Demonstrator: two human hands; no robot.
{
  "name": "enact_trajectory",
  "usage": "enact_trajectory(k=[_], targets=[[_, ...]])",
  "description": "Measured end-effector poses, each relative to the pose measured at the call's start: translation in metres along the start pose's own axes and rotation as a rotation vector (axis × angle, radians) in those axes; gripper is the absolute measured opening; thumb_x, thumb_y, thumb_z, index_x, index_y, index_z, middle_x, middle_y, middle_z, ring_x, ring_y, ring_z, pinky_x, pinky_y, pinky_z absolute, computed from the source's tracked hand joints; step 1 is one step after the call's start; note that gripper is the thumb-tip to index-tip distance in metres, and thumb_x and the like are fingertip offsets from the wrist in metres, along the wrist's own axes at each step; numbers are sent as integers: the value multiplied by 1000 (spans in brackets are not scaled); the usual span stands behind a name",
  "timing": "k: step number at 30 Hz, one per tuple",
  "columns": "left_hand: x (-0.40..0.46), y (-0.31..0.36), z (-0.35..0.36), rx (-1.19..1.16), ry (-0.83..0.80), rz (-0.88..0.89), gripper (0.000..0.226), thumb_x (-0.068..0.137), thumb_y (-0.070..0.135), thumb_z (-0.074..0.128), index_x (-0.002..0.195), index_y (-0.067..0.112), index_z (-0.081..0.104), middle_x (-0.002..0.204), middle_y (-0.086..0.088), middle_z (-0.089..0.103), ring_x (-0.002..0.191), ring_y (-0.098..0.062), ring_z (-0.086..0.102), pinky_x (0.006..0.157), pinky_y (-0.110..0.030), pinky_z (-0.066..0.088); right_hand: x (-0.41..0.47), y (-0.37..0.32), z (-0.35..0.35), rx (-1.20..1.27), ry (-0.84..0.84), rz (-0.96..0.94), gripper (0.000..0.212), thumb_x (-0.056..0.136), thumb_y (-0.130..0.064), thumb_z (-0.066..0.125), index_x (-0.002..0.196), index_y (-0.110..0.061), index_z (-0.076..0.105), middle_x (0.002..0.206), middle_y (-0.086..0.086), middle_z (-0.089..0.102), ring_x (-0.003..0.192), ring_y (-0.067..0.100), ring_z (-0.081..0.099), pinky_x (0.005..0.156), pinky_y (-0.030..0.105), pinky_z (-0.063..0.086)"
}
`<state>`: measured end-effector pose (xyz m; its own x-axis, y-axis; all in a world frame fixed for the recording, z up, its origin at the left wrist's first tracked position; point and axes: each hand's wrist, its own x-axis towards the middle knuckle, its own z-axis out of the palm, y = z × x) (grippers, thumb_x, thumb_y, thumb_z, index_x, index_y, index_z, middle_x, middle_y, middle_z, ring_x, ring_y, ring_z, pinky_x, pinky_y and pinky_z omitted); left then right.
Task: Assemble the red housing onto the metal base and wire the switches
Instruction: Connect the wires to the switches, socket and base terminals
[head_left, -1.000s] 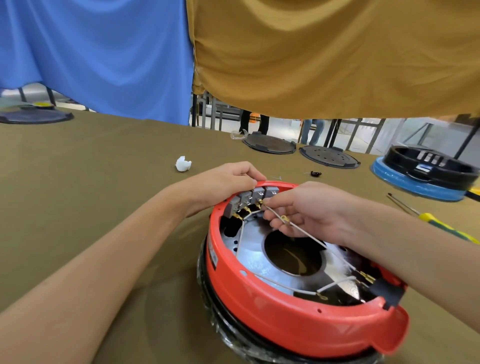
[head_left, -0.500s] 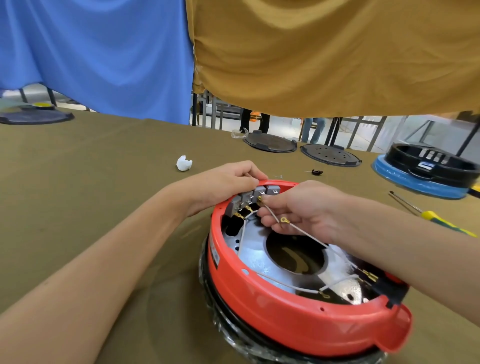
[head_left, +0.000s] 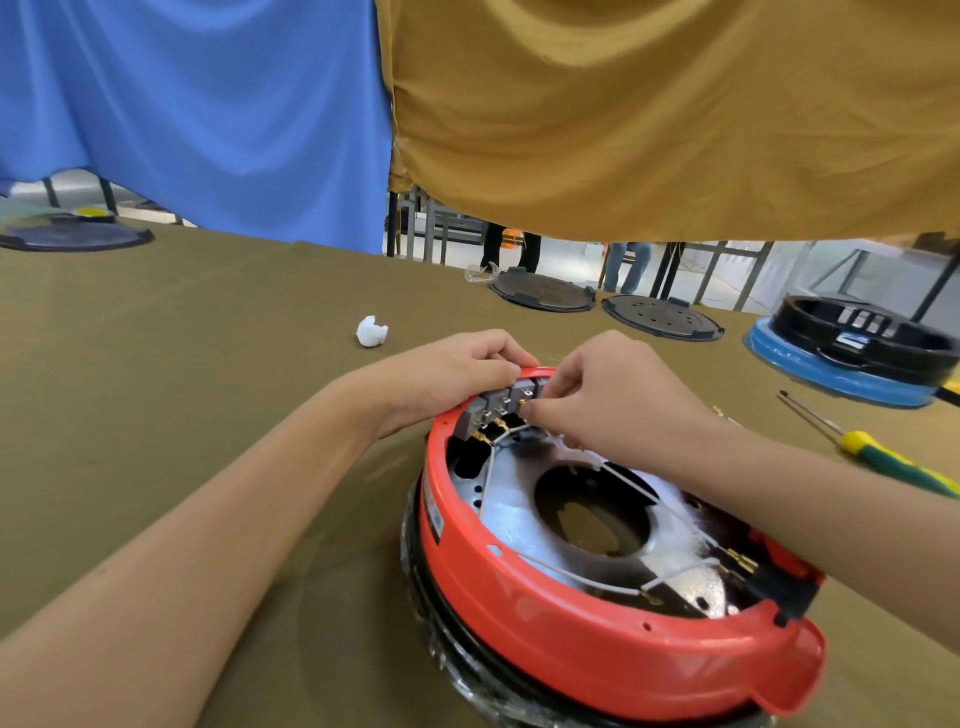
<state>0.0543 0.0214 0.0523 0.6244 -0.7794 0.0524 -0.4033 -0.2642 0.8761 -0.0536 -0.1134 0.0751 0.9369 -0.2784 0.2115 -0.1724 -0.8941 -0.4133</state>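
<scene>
Switches (head_left: 506, 402) (right hand (head_left: 608, 395) now nearer)

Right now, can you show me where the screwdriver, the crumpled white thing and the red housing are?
screwdriver (head_left: 878, 457): head view, on its yellow and green handle.
crumpled white thing (head_left: 371, 331): head view, on its middle, lying on the table.
red housing (head_left: 597, 636): head view, on its near outer wall.

Beyond your hands and to their left, you have a crumpled white scrap (head_left: 371, 331) on the olive bench (head_left: 156, 364). To their right lies a yellow-and-green screwdriver (head_left: 872, 449). Farther off sit two black round lids (head_left: 543, 292) and a black-and-blue unit (head_left: 852, 353).
</scene>
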Motion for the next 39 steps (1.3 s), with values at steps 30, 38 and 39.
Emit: enact_trajectory(k=[30,38,39], targets=[[-1,-4,-6,9,-36,-26,17,100,25,55,115,24,63,103,-12,68,76,-11,64,74,-37,57,6,19,-23,346,75,63,22,87,-21,63,71,-12,75,64,1,73,61,15,71,61,27,60],[-2,-4,-19,67,154,25,21,91,11,63,104,24,73,104,-8,73,84,-13,68,81,-31,57,9,106,-38,774,316,319,14,91,-14,64,85,-5,73,71,6,72,65,17,64,61,28,52],[-1,-5,-21,77,201,25,22,89,10,63,101,24,74,102,-7,74,84,-13,69,84,-34,57,8,115,-32,801,354,346,14,92,-14,63,87,-4,72,73,7,71,67,18,63,63,29,51]])
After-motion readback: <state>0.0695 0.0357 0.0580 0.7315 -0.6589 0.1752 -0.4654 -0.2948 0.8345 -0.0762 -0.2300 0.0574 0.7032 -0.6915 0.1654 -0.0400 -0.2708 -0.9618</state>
